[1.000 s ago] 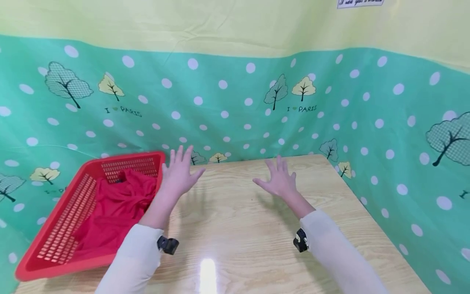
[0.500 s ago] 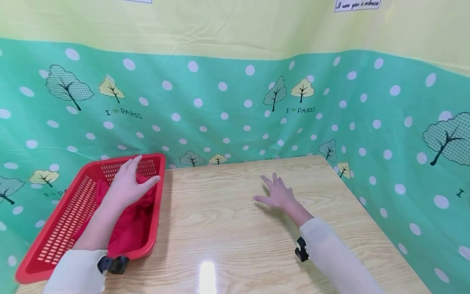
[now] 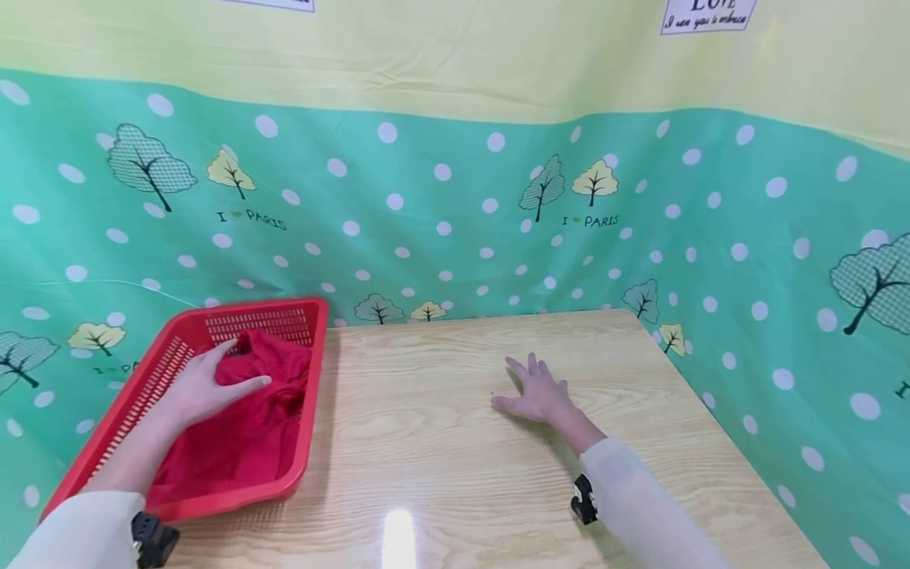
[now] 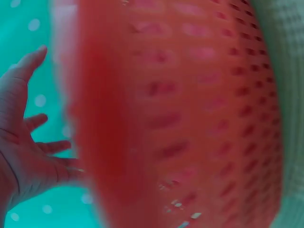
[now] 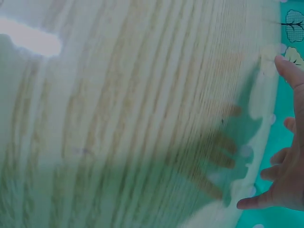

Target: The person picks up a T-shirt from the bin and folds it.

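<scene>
A red plastic basket with slotted walls stands on the left of the table. Crumpled red cloth lies inside it, with a small dark spot near its far end. My left hand reaches over the basket, thumb spread from the fingers, overlapping the cloth in the head view. In the left wrist view the left hand shows with spread fingers beside the blurred basket wall. My right hand hovers low over the middle of the table, fingers spread, its shadow cast on the wood; nothing is in it.
The light wood table reaches back to a green dotted curtain with printed trees, which also runs along the right side. A bright light reflection lies near the table's front.
My left hand has moved left and down, from over the table beside the basket to over the cloth inside it. The right hand has come slightly lower and nearer the table.
</scene>
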The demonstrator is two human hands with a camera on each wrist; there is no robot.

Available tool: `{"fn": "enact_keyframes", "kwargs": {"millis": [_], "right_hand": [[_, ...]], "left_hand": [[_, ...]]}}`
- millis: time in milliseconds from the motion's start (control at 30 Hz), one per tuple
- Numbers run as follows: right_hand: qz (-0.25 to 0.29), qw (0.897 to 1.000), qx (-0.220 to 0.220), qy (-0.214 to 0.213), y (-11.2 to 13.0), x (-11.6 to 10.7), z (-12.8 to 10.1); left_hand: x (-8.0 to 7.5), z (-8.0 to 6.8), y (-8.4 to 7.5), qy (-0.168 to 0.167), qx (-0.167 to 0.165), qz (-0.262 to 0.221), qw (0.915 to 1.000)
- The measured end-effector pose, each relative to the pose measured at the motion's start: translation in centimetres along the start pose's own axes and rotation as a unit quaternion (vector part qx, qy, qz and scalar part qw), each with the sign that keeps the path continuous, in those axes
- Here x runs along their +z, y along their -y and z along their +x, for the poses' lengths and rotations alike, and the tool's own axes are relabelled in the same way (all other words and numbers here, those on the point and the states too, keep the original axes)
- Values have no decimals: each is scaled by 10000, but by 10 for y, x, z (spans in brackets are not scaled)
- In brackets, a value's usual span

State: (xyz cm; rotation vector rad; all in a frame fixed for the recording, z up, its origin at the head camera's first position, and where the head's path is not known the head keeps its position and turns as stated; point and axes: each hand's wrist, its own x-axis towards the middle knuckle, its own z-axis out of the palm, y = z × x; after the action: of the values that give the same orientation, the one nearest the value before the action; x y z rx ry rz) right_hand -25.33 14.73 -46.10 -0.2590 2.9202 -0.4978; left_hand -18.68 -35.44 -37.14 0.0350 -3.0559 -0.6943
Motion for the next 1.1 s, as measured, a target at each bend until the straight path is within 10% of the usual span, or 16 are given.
{"fn": "enact_keyframes", "kwargs": {"millis": [700,1100], "right_hand": [[-21,9999,-101,-127,-6,14,1],[-122,9998,-35,-128,-6,19,-2]], "left_hand": [[28,-12,43,1158,-678,-517,9896],[40,-10,44,1733,-344,-377,9835]]}}
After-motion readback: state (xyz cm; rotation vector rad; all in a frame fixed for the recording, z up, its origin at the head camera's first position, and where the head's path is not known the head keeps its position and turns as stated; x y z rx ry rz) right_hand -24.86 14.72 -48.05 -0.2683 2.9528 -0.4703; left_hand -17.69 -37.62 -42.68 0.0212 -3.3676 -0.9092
